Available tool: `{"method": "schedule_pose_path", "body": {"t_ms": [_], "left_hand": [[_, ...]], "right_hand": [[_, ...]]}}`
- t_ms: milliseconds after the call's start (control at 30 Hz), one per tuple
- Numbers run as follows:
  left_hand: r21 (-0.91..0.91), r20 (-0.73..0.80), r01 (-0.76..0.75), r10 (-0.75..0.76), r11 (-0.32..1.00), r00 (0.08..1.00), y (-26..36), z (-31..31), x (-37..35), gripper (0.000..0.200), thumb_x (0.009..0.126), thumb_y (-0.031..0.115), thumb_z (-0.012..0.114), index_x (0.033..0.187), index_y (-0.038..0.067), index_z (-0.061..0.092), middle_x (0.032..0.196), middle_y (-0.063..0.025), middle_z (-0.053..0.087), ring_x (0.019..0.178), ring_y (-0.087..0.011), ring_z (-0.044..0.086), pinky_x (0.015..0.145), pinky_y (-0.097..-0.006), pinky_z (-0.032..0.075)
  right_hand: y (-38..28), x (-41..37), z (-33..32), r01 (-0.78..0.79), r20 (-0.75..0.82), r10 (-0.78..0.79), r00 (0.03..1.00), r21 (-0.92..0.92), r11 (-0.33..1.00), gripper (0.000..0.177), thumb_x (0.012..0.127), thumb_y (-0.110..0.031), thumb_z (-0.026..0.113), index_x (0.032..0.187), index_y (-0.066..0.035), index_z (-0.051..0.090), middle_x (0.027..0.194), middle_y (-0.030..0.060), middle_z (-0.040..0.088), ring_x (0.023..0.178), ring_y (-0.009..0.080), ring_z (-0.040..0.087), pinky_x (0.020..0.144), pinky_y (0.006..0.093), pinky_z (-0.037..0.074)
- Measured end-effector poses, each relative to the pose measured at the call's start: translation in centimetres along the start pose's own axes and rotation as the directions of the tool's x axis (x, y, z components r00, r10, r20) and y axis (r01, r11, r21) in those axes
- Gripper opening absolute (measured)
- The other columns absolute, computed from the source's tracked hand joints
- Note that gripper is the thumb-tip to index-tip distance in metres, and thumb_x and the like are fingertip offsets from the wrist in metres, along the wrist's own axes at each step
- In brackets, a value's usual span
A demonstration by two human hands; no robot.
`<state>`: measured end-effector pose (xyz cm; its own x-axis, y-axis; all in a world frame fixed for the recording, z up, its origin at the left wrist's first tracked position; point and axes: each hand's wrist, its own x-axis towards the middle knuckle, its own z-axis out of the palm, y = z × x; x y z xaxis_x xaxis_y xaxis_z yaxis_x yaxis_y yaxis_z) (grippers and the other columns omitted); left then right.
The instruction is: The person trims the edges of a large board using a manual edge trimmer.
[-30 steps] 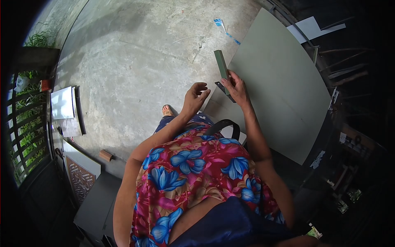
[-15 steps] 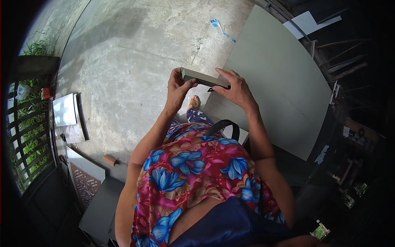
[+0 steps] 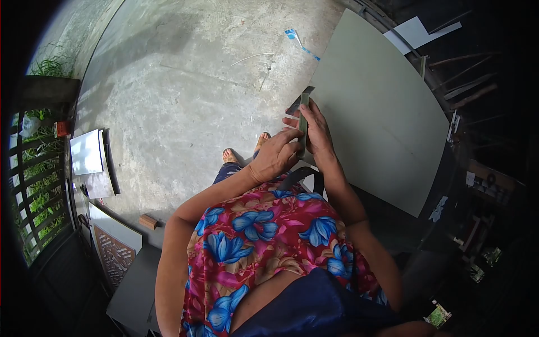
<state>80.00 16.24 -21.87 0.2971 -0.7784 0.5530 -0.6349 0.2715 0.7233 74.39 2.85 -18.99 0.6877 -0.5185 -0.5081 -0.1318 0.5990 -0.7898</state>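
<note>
A short, narrow grey-green piece (image 3: pixel 305 99), which looks like bent sheet metal with a dark inner side, is held upright in front of my body. My right hand (image 3: pixel 318 133) wraps round it from the right, and some fingertips show on its left side. My left hand (image 3: pixel 276 155) is closed at its lower part, with fingers bent against the near edge. Part of the piece is hidden behind my fingers. Just right of my hands lies a large flat grey-green sheet (image 3: pixel 382 106).
A dark strap (image 3: pixel 319 181) loops up close below my hands. Blue and white tape scraps (image 3: pixel 291 35) lie on the concrete floor (image 3: pixel 179 101). Leaning panels (image 3: pixel 90 154) and a small brown block (image 3: pixel 149 221) are at the left. Dark clutter (image 3: pixel 471 84) lines the right.
The piece has turned from lying crosswise to upright and moved right, nearer the sheet. My left hand has come in beside my right hand. A second foot now shows.
</note>
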Motion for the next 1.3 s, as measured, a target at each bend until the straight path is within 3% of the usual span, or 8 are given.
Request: {"method": "schedule_pose_path", "body": {"t_ms": [200, 233, 367, 667, 767, 900, 1033, 1300], "left_hand": [[0.008, 0.185, 0.028, -0.029, 1.0, 0.982, 1.1, -1.4, -0.1, 0.045, 0.072, 0.005, 0.066, 0.114, 0.006, 0.049, 0.121, -0.0181, 0.046, 0.105, -0.0347, 0.053, 0.086, -0.0401, 0.048], [0.001, 0.169, 0.087, -0.086, 0.996, 0.982, 0.9, -1.4, -0.5, 0.044, 0.072, 0.006, 0.066, 0.113, 0.007, 0.049, 0.121, -0.0173, 0.047, 0.103, -0.0343, 0.054, 0.085, -0.0403, 0.048], [-0.001, 0.125, 0.357, -0.354, 0.934, 0.927, 0.0, -1.1, -2.1, 0.043, 0.075, 0.01, 0.064, 0.115, 0.008, 0.049, 0.122, -0.0125, 0.048, 0.103, -0.03, 0.054, 0.08, -0.0427, 0.044], [-0.089, 0.105, 0.531, -0.522, 0.843, 0.847, -1.1, 0.0, -2.7, 0.035, 0.079, 0.007, 0.064, 0.112, 0.004, 0.05, 0.106, -0.0137, 0.057, 0.087, -0.0242, 0.061, 0.072, -0.0326, 0.049], [-0.503, 0.302, 0.759, -0.739, 0.414, 0.603, -1.6, 0.8, -2.2, 0.034, 0.082, 0.013, 0.065, 0.112, 0.004, 0.05, 0.104, -0.0106, 0.058, 0.089, -0.0168, 0.059, 0.073, -0.0296, 0.048], [-0.69, 0.36, 0.697, -0.742, 0.197, 0.566, -2.3, 1.6, -1.4, 0.038, 0.085, 0.021, 0.064, 0.114, 0.002, 0.049, 0.104, -0.0097, 0.058, 0.09, -0.0139, 0.057, 0.076, -0.0283, 0.047], [-0.75, 0.407, 0.658, -0.736, 0.069, 0.541, -2.7, 1.8, -1.5, 0.044, 0.085, 0.024, 0.064, 0.118, 0.001, 0.046, 0.106, -0.0105, 0.058, 0.092, -0.0165, 0.057, 0.079, -0.0287, 0.047], [-0.734, 0.397, 0.673, -0.75, 0.086, 0.529, -2.9, 1.3, -1.7, 0.037, 0.085, 0.021, 0.064, 0.113, 0.0, 0.054, 0.095, -0.0087, 0.062, 0.09, -0.0144, 0.058, 0.082, -0.0269, 0.045]], "right_hand": [[-0.9, 0.9, -3.7, 0.213, 0.096, -0.191, 0.977, -0.371, 0.904, 0.06, 0.092, -0.025, 0.05, 0.142, -0.006, 0.024, 0.101, 0.0077, 0.052, 0.074, 0.0112, 0.057, 0.065, 0.0232, 0.047], [-1.3, 1.0, -4.6, 0.216, 0.116, -0.184, 0.976, -0.414, 0.884, 0.064, 0.089, -0.018, 0.052, 0.14, 0.002, 0.02, 0.108, 0.0092, 0.055, 0.083, 0.0153, 0.057, 0.071, 0.0268, 0.049], [-0.8, 0.8, -7.3, 0.219, 0.088, -0.248, 0.965, -0.792, 0.57, 0.072, 0.08, -0.017, 0.059, 0.138, 0.006, 0.023, 0.113, 0.0186, 0.058, 0.094, 0.0227, 0.06, 0.081, 0.0333, 0.047], [0.4, 0.2, -7.6, 0.293, 0.192, -0.335, 0.923, -0.913, 0.283, 0.064, 0.073, -0.021, 0.068, 0.128, 0.002, 0.043, 0.114, 0.0231, 0.053, 0.103, 0.0329, 0.056, 0.086, 0.0391, 0.045], [0.1, -1.6, -4.8, 0.238, 0.168, -0.324, 0.931, -0.952, 0.191, 0.064, 0.072, -0.018, 0.069, 0.129, -0.003, 0.043, 0.113, 0.0207, 0.048, 0.103, 0.0358, 0.053, 0.085, 0.0401, 0.045], [0.8, -2.9, -2.8, 0.291, 0.239, -0.347, 0.907, -0.951, 0.105, 0.063, 0.073, -0.014, 0.069, 0.13, -0.008, 0.042, 0.114, 0.0185, 0.043, 0.1, 0.0381, 0.053, 0.083, 0.042, 0.046], [1.6, -2.8, -2.9, 0.37, 0.305, -0.345, 0.888, -0.918, 0.141, 0.061, 0.074, -0.015, 0.067, 0.129, -0.006, 0.041, 0.111, 0.0206, 0.047, 0.099, 0.0385, 0.054, 0.082, 0.0415, 0.047], [0.7, -0.8, -6.1, 0.221, 0.407, 0.032, 0.913, -0.559, 0.799, 0.053, 0.08, -0.012, 0.053, 0.128, 0.004, 0.04, 0.11, 0.0158, 0.057, 0.091, 0.0207, 0.058, 0.077, 0.0314, 0.048]]}}
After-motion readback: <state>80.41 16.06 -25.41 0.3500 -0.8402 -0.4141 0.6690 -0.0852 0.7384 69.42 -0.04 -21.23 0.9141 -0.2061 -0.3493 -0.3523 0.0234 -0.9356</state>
